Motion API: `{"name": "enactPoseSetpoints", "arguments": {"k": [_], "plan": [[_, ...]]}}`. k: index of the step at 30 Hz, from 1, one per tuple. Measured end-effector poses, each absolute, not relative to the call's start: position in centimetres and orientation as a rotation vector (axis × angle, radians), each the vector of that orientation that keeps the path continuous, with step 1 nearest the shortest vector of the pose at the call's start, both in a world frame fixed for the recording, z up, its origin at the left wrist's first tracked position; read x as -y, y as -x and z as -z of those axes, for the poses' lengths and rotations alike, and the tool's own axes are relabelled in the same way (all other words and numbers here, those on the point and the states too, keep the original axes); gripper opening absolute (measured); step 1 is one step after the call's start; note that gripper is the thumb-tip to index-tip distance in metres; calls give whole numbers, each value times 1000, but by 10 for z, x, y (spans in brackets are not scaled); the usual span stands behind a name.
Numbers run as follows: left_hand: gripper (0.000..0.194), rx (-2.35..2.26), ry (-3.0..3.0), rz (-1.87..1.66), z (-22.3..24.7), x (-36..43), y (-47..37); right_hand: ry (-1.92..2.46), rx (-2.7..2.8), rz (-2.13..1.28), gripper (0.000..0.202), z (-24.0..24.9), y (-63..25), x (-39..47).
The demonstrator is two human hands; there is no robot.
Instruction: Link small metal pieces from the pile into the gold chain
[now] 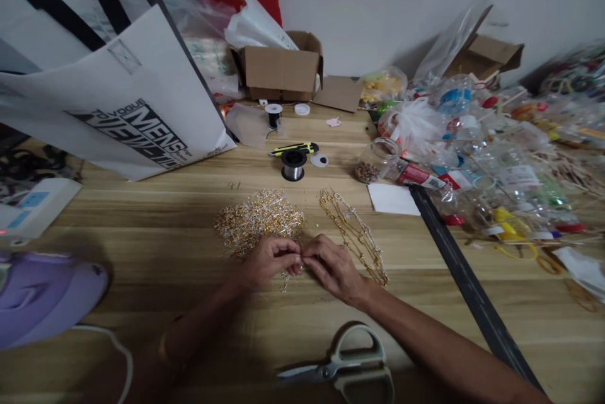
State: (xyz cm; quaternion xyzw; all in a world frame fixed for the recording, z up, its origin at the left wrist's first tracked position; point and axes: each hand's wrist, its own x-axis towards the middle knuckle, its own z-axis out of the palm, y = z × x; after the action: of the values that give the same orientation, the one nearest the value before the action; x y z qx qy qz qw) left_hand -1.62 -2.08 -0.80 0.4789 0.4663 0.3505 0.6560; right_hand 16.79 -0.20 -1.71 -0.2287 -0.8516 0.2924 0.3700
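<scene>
My left hand (278, 262) and my right hand (333, 265) meet fingertip to fingertip over the table, both closed in a pinch. Below the left fingers dangles a short silvery chain (284, 282). Whatever the right fingertips pinch is too small to make out. Just beyond my left hand spreads a pile of small gold and silver links (259, 218). Several long gold and silver chains (352, 227) lie side by side, close to my right hand. Nearer to me rest scissors (331, 369) with pale handles, blades slightly apart.
Behind the pile stand a wire spool (293, 166), a yellow-black utility knife (295, 149) and a jar of beads (373, 164). Plastic bottles (472, 133) crowd the right, past a dark strip (466, 278). A purple iron (47, 297) and white bag (142, 101) occupy the left.
</scene>
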Motion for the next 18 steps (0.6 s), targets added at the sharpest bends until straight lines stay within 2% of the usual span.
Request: {"name": "enactPoseSetpoints", "arguments": {"k": [18], "plan": [[26, -1041, -1042, -722, 7, 20, 15, 581, 2142, -835, 9, 17, -169, 0]]}}
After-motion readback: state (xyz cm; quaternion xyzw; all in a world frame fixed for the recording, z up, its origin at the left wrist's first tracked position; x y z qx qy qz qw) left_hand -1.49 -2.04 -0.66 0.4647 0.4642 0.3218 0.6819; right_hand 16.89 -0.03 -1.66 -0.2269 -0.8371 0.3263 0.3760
